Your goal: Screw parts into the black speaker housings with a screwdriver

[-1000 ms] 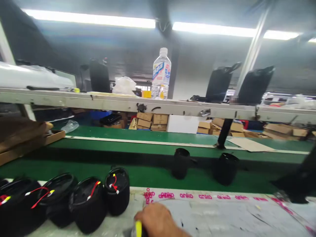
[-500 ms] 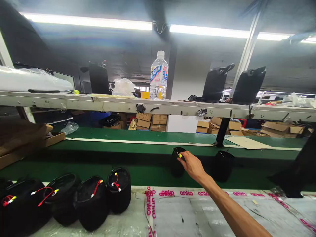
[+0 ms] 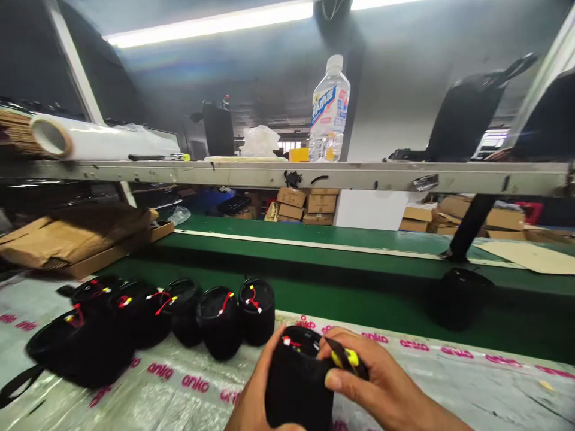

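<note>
My left hand (image 3: pixel 257 392) is wrapped around the side of a black, roughly cylindrical housing (image 3: pixel 296 383), held upright low in the middle of the view. A red wire with a white connector (image 3: pixel 287 341) shows at its open-looking top. My right hand (image 3: pixel 381 377) is closed on a black-and-yellow hand tool (image 3: pixel 348 359), its exact kind unclear. The tool's dark flat tip and my right fingers are at the housing's rim. Left of my hands stand several similar black housings (image 3: pixel 218 323) with red wires and yellow and white connectors on top.
A green conveyor belt (image 3: pixel 314 287) runs behind the plastic-covered bench (image 3: pixel 179 401). On the belt stands another dark housing (image 3: pixel 458 299). A metal shelf (image 3: pixel 251 173) crosses above, bearing a water bottle (image 3: pixel 331 114) and a plastic film roll (image 3: pixel 103 136). Cardboard (image 3: pixel 76 236) lies at left.
My right hand has come back from the belt to the bench, and the housing it touched there no longer stands in that spot. My left hand has entered, gripping a housing. The view has swung left.
</note>
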The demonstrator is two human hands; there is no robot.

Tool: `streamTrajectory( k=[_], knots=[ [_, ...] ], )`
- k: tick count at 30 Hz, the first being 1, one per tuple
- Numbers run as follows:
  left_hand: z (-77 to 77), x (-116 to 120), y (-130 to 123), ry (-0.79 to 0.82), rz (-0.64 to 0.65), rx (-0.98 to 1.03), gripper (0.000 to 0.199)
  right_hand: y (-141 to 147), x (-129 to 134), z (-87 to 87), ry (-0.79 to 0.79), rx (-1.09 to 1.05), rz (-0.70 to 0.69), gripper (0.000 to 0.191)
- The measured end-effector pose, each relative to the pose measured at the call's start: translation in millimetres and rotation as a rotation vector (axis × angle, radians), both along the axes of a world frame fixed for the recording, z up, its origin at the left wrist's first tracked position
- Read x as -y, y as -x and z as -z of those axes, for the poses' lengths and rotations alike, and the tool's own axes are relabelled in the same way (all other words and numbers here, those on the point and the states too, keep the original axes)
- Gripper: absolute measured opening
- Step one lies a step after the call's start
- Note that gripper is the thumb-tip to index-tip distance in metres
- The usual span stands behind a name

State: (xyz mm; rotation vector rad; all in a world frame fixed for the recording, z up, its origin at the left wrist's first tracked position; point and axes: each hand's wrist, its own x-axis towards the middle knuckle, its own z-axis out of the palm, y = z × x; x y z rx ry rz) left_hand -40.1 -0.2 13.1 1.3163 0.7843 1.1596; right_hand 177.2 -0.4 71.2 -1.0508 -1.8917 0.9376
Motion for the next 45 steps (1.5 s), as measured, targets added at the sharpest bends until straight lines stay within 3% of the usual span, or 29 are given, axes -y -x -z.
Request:
streamTrajectory(
  k=[2,6,10,14,22,36,45],
  knots=[
    [-1.4,1.4,7.8,0.101,0.049,-0.002,0.108,14.8,1.9,9.5,-0.09,0.029,-0.003,0.019],
    [4.3,14.7,32.5,0.202,-0.145,-0.082,0.094,25.9,5.7,38.0,-0.293,0.206,0.089,0.027],
    [7.4,22.5,42.5,0.171,-0.222,-0.138,0.09,34.3,12.0,50.5,-0.309,0.502,-0.032,0.019],
    [5.5,20.9,40.6,0.132,-0.265,-0.208,0.088,45.7,6.0,46.0,-0.443,0.726,-0.111,0.007],
    [6.2,18.0,38.3,0.133,-0.252,-0.26,0.09,43.3,-1.1,43.3,-0.63,0.866,-0.1,0.018],
    [0.1,20.5,25.2,0.086,-0.399,-0.429,0.084,40.2,3.7,34.2,-0.682,1.146,-0.1,0.028],
    [9.6,21.7,12.9,0.056,-0.508,-0.607,0.082,34.9,12.8,21.3,-0.75,1.316,-0.185,0.027]
  ],
)
